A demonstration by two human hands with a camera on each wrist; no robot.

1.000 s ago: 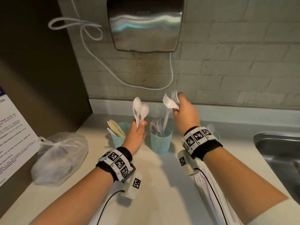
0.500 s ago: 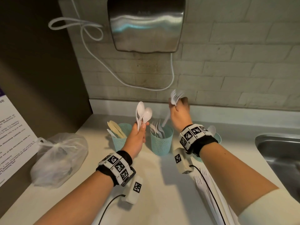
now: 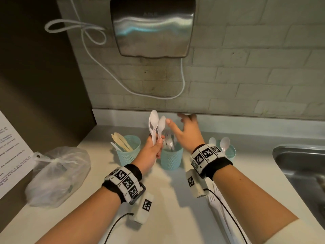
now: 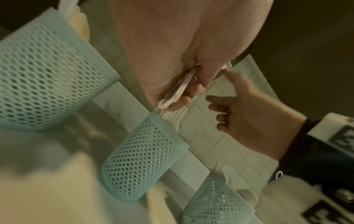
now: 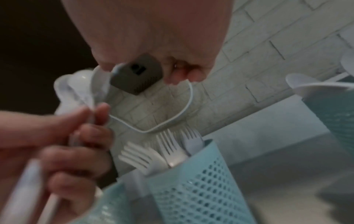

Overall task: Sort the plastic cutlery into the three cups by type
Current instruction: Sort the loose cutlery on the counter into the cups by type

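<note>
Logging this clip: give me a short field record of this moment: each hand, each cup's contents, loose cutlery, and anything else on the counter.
left hand: grips a bunch of white spoons, bowls up
right hand: open, holds nothing, over the middle cup
left cup: knives, some tan, some white
middle cup: white forks
right cup: two white spoons
unsorted cutlery: white pieces lying on the counter under the right forearm
other: tied plastic bag, sink
</note>
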